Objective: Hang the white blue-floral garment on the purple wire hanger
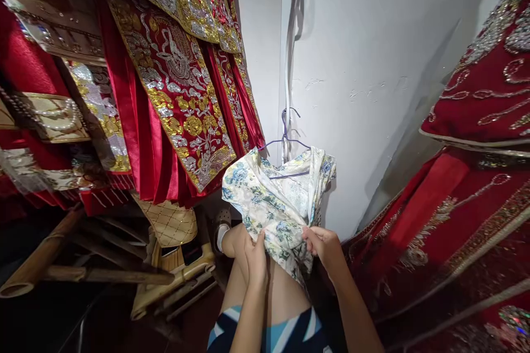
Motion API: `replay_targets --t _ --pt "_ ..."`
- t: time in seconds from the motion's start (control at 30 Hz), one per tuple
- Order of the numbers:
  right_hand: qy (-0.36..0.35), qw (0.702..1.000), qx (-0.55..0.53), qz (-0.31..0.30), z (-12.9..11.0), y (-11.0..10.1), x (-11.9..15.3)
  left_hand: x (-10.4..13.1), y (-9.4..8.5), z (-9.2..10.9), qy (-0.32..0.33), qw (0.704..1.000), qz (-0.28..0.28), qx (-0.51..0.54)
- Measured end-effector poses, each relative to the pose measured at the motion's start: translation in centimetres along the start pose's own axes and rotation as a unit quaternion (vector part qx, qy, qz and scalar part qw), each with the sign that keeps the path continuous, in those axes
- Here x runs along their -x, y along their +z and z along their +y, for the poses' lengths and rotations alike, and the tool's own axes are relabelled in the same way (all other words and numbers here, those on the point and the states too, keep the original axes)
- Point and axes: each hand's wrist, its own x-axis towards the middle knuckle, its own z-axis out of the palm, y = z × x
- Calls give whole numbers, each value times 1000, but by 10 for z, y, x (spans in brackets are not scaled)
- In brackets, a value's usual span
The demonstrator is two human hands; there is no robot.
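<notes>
A white dress with blue and yellow flowers (269,204) hangs in front of me on a thin purple hanger (285,135). Its neckline crosses over at the front and gapes, showing the pale inside. My left hand (255,259) pinches the fabric at the lower left of the garment. At the right side, near the waist, my right hand (321,242) grips the cloth between thumb and fingers. The lower part of the garment falls over my bare legs and is partly hidden.
Red costumes with gold and silver embroidery (178,77) hang at the left. Another beaded red costume (476,176) hangs close on the right. A bamboo chair (165,281) stands at lower left. A white wall (364,66) is behind the hanger.
</notes>
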Motion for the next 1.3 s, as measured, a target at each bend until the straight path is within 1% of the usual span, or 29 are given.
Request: replay_targets --t 0.07,0.1,0.13,0.2,0.27,0.33,0.4,0.5,0.57,0.67,0.73,0.77,0.83,0.9,0.93,0.97,1.03,1.1,1.17,1.2,1.23,1.27,1.3 --pt "1 1000 8 20 3 -4 -2 5 5 -7 78 991 99 -41" --pt "-1 1000 12 24 4 -5 -3 10 8 -9 114 984 122 -59" --pt "-4 1000 15 22 6 -4 -3 16 13 -10 145 980 108 -80" --pt "-15 1000 18 5 7 -1 -2 27 26 -11 177 976 36 -121" --pt "-22 999 15 -23 7 4 0 35 39 -10 178 973 -36 -142" --pt "-21 999 10 -48 3 8 1 38 50 -8 165 973 -75 -143" --pt "-24 997 9 -67 -2 12 3 36 55 -6 143 975 -107 -131" --pt "-27 996 -1 -88 -8 16 7 33 53 -3 123 975 -144 -116" --pt "-9 995 -26 -99 -11 19 6 32 46 -3 134 972 -152 -119" --pt "22 991 -78 -108 -22 26 -9 30 36 -6 157 963 -152 -158" --pt "14 989 -104 -109 -41 29 -32 28 31 -13 160 956 -146 -197" --pt "0 988 -113 -106 -56 31 -46 26 30 -17 158 953 -143 -215" --pt "-43 986 -129 -95 -93 32 -75 24 30 -24 155 947 -143 -243" --pt "-74 982 -157 -77 -134 31 -95 24 31 -30 157 937 -171 -260" --pt "-90 979 -173 -64 -152 29 -101 24 32 -31 159 932 -188 -264" --pt "-99 977 -175 -64 -166 28 -104 25 33 -31 161 928 -204 -266" --pt "-106 980 -153 -77 -182 24 -103 26 33 -29 159 923 -226 -269" --pt "-115 980 -132 -90 -182 21 -97 24 32 -20 151 918 -247 -271" --pt "-131 979 -131 -81 -173 17 -92 16 36 2 153 917 -269 -253" --pt "-138 978 -134 -74 -167 16 -90 10 39 19 166 919 -269 -236" --pt "-142 978 -135 -70 -162 14 -89 3 45 41 190 922 -260 -216" --pt "-145 978 -133 -68 -159 13 -88 -5 51 66 225 923 -243 -198" --pt "-150 978 -130 -69 -157 11 -87 -13 58 94 271 919 -212 -190"
